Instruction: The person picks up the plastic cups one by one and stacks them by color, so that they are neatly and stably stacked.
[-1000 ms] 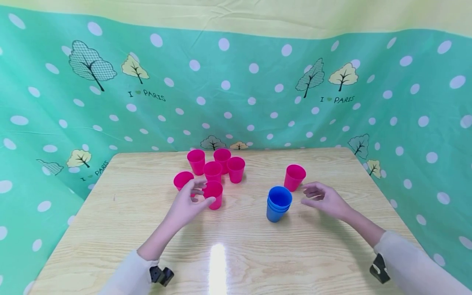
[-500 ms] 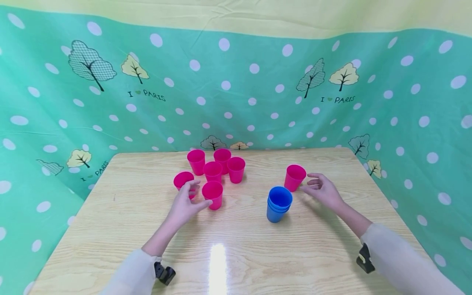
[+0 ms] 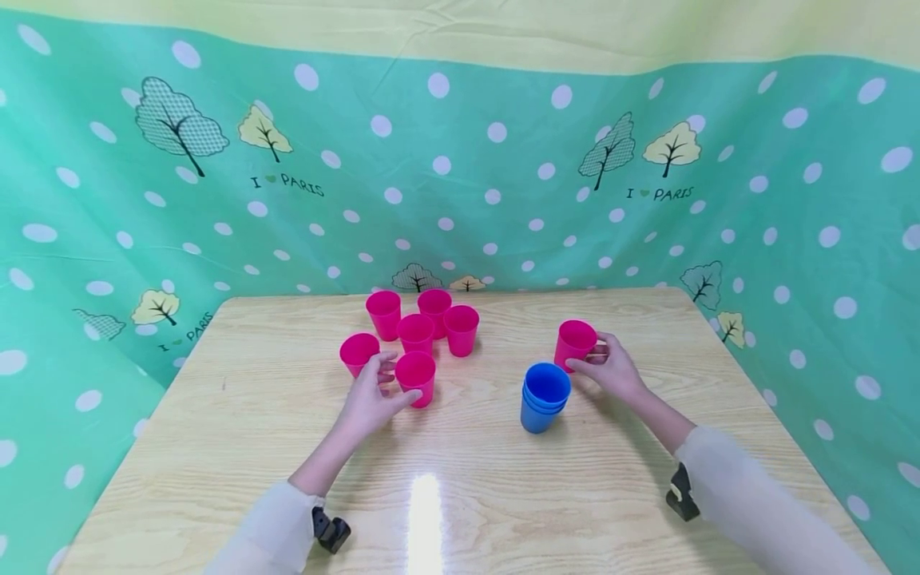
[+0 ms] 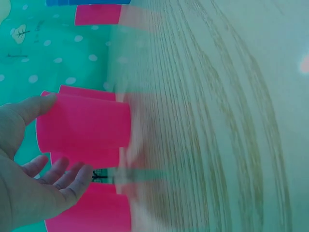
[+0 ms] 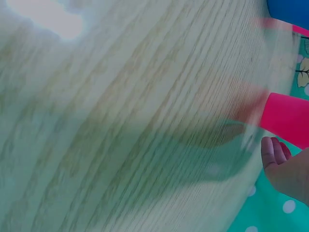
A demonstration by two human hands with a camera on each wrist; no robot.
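At the front of the left group stands an upright pink cup (image 3: pixel 415 378), with my left hand (image 3: pixel 370 402) spread around its left side. The left wrist view has the thumb (image 4: pixel 36 107) overlapping this cup's rim, while the bent fingers (image 4: pixel 63 176) stay apart from its wall. On the right, my right hand (image 3: pixel 609 367) is at a lone pink cup (image 3: pixel 573 343), its thumb across the cup's lower front and its fingers along the right side. Those fingers (image 5: pixel 276 152) look nearly straight, close beside the cup in the right wrist view.
A nested stack of blue cups (image 3: pixel 544 395) stands between the hands, just in front of the lone pink cup. Several more pink cups (image 3: pixel 460 329) cluster behind the left hand. The wooden table (image 3: pixel 489 495) ends at a green dotted curtain (image 3: pixel 496 216).
My right hand has moved left and up to the lone pink cup, its thumb now overlapping the cup. The left hand has shifted slightly about the front cup. The cups stay put.
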